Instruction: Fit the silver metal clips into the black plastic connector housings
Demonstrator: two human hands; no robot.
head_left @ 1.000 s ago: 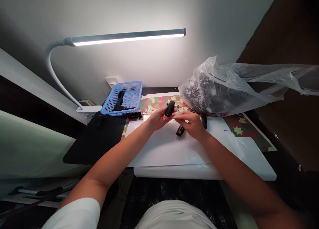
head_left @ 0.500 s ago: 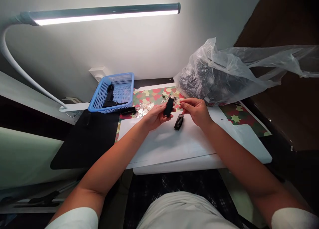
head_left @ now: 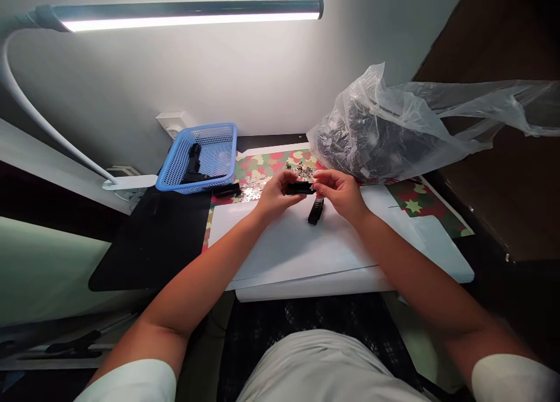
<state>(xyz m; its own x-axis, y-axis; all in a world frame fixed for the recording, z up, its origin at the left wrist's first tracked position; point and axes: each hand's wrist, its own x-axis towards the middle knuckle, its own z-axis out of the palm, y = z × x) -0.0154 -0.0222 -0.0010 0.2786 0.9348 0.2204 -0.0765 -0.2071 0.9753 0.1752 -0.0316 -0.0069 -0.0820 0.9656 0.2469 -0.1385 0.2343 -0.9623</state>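
Between the fingers of my left hand (head_left: 279,198) lies a black oblong plastic part (head_left: 299,188), held roughly level above the white sheet. My right hand (head_left: 339,193) is closed in a pinch at the right end of that part; whatever its fingertips hold is too small to make out. Just below the hands, a second black ribbed part (head_left: 315,211) lies on the white sheet (head_left: 280,250). Behind my hands is a pile of small dark and shiny metal pieces (head_left: 303,170). Flat silvery pieces (head_left: 254,187) are spread to the left of my left hand.
A blue basket (head_left: 235,151) with black parts in it stands at the back left, another black part (head_left: 227,190) beside it. At the back right sits a clear plastic bag (head_left: 371,139) full of dark pieces. A lamp (head_left: 192,14) spans overhead.
My left hand has turned the black part from nearly upright to level. My right hand has come in from the right to its end. The view has shifted slightly.
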